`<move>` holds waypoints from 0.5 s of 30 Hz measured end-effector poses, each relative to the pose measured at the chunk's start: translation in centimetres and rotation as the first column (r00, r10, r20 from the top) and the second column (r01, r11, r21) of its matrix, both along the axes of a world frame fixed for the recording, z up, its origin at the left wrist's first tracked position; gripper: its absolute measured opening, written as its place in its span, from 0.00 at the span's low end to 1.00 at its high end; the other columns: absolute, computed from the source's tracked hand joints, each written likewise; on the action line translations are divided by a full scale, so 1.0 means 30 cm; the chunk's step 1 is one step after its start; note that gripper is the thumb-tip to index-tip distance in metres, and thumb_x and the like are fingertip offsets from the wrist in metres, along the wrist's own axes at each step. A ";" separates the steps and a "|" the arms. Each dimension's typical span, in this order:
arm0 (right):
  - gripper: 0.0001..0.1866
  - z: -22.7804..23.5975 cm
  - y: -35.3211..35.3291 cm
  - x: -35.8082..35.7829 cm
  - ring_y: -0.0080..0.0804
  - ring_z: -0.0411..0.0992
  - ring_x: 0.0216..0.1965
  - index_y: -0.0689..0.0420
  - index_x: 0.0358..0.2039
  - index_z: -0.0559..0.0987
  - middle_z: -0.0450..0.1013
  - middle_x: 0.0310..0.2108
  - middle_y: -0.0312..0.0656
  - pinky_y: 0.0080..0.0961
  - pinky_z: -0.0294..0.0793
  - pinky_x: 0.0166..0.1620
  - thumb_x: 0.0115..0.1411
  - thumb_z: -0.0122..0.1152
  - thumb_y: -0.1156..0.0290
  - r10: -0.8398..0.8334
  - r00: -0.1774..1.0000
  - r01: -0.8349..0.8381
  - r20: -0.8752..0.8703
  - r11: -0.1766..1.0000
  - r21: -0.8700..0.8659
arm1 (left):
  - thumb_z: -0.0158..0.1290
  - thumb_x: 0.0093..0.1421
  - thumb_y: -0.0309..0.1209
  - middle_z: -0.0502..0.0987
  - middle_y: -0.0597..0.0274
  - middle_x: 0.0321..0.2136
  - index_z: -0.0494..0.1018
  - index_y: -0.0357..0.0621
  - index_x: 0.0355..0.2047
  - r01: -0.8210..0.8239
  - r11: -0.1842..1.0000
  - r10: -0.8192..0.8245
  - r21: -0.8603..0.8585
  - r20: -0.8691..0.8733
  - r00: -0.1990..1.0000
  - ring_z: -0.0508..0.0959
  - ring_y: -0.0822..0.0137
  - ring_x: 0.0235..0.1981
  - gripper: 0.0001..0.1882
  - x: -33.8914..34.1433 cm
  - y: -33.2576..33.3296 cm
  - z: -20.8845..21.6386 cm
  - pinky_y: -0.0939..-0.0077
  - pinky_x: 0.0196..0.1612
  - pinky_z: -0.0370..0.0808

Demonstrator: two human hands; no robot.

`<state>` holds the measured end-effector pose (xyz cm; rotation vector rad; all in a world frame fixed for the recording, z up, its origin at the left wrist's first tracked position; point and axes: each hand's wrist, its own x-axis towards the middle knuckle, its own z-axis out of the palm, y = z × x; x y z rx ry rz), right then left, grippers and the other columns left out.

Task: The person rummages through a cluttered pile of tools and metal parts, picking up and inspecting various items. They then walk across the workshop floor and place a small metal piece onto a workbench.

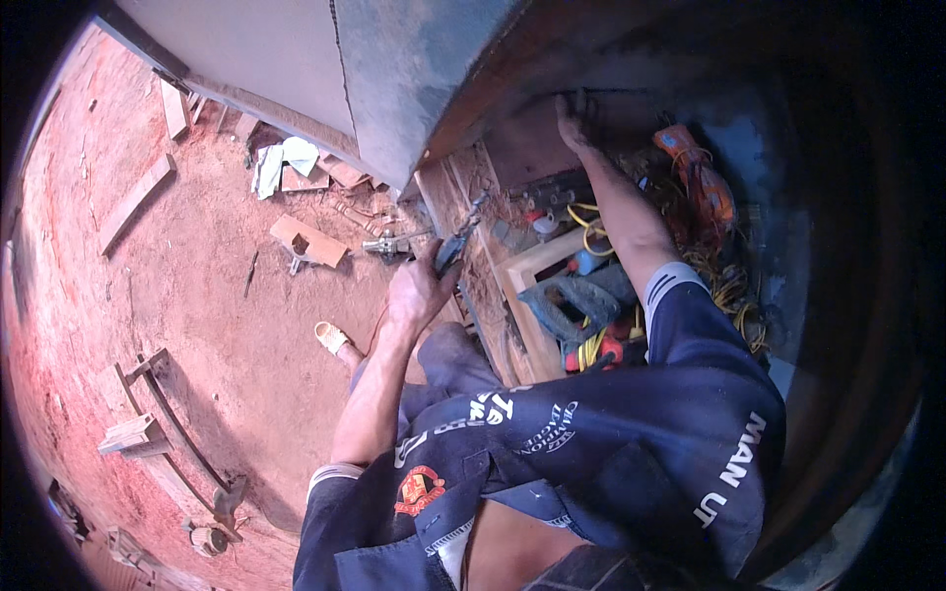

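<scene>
My left hand (418,293) is closed around a blue-and-black hand tool (453,250) with a narrow metal end pointing up and away. Its exact kind is hard to make out. The tool is above the wooden ledge (505,325) of a large open box. My right arm reaches deep into the shaded box, and my right hand (573,126) is at its dark inner wall (532,148). The fingers there look stretched up and apart, beside a thin dark line in the wall; shadow blurs their tips.
Inside the box lie a blue-grey power tool (567,303), yellow cables (729,291) and an orange tool (698,177). A grey panel (394,79) rises ahead. On the reddish ground are a metal-fitted tool (389,245), a wood piece (308,241), boards (138,204) and a wooden frame (172,433).
</scene>
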<state>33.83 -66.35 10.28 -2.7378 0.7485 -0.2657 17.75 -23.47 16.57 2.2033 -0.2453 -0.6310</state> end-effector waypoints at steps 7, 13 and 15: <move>0.37 0.103 0.169 -0.014 0.56 0.56 0.67 0.52 0.60 0.71 0.64 0.63 0.54 0.49 0.55 0.67 0.62 0.51 0.36 0.303 0.944 -0.325 -0.129 0.923 -0.206 | 0.57 0.59 0.50 0.81 0.39 0.37 0.71 0.45 0.58 -0.053 0.999 0.054 0.007 -0.082 0.995 0.82 0.41 0.39 0.32 -0.059 0.105 -0.049 0.51 0.42 0.78; 0.35 0.183 0.259 -0.093 0.54 0.61 0.65 0.52 0.59 0.72 0.66 0.62 0.54 0.51 0.55 0.67 0.63 0.51 0.38 0.416 0.901 -0.427 -0.122 0.901 -0.082 | 0.57 0.60 0.50 0.81 0.38 0.35 0.70 0.45 0.59 0.037 0.999 -0.035 0.027 -0.071 0.997 0.82 0.41 0.39 0.32 -0.073 0.090 -0.065 0.51 0.44 0.78; 0.35 0.181 0.251 -0.134 0.54 0.62 0.64 0.51 0.61 0.71 0.67 0.61 0.56 0.50 0.56 0.66 0.63 0.50 0.38 0.426 0.882 -0.442 -0.201 0.896 -0.042 | 0.57 0.60 0.50 0.81 0.38 0.34 0.70 0.45 0.59 0.025 1.000 -0.024 0.006 -0.018 1.000 0.82 0.41 0.39 0.32 -0.079 0.098 -0.062 0.51 0.43 0.78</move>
